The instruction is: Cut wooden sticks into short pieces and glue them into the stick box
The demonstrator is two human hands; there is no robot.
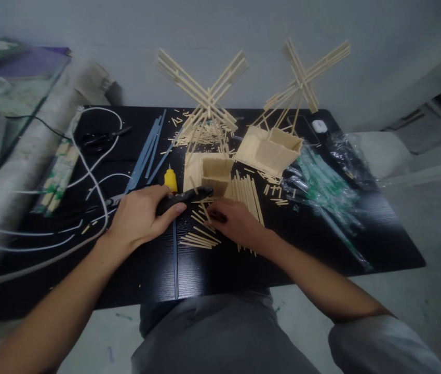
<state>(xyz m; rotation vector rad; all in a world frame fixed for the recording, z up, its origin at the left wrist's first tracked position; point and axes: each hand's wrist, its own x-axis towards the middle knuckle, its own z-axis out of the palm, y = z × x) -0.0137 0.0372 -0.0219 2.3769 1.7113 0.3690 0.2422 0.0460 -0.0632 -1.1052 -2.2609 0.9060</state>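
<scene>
Apparently stick-working step: left hand (138, 210) wrapped round black tool (184, 198); right hand (238, 218) pinching thin stick (204, 210), which crosses tool's front part, just beside wooden model (194, 169). Next move likely calls for steady stick, careful alignment.

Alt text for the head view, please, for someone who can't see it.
A person's left hand grips a black tool while the right hand holds a thin wooden stick near its front end. Beyond them, two windmill-shaped wooden models stand on a black table, with loose sticks and a yellow bottle close by.
</scene>
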